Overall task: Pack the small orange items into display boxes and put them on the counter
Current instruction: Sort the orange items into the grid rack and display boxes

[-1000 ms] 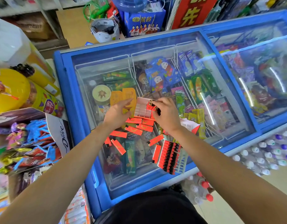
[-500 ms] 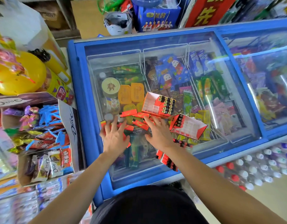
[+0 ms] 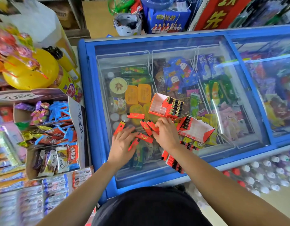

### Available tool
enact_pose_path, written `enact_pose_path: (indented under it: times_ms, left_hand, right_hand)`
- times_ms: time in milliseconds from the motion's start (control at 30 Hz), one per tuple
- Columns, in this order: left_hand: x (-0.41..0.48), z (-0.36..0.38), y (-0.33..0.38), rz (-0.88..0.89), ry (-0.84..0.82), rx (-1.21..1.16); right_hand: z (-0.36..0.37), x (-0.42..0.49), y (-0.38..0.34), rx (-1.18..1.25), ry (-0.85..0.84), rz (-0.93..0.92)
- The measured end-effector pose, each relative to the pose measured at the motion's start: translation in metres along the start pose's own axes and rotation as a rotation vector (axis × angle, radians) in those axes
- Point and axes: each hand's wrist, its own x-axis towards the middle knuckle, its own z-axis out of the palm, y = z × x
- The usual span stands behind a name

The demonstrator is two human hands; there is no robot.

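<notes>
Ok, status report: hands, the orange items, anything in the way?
Left hand flat on loose orange items, open. Right hand fingers curled over more, grip unclear. Two display boxes part-filled on the freezer lid. Nothing blocking.

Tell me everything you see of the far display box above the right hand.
The far display box is an orange-red card tray with a white slotted insert. Black-capped items fill the right end in two rows; the left slots are bare. It lies skewed on the freezer lid, clear of the right hand.
</notes>
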Motion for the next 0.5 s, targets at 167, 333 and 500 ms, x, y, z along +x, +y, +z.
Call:
enact_pose_path:
  times_ms: [167, 333, 500]
  left_hand:
    - [0.006, -0.023, -0.008, -0.34, 0.048, 0.141]
    - [0.018, -0.029, -0.004, -0.444, -0.032, 0.083]
    - [0.032, -0.029, -0.006, -0.492, -0.076, -0.009]
  right_hand:
    - [0.0, 0.013, -0.014, -0.005, -0.077, -0.013]
    - [0.004, 0.018, -0.024, 0.073, -0.169, 0.039]
    - [0.006, 0.013, -0.025, 0.269, -0.177, 0.108]
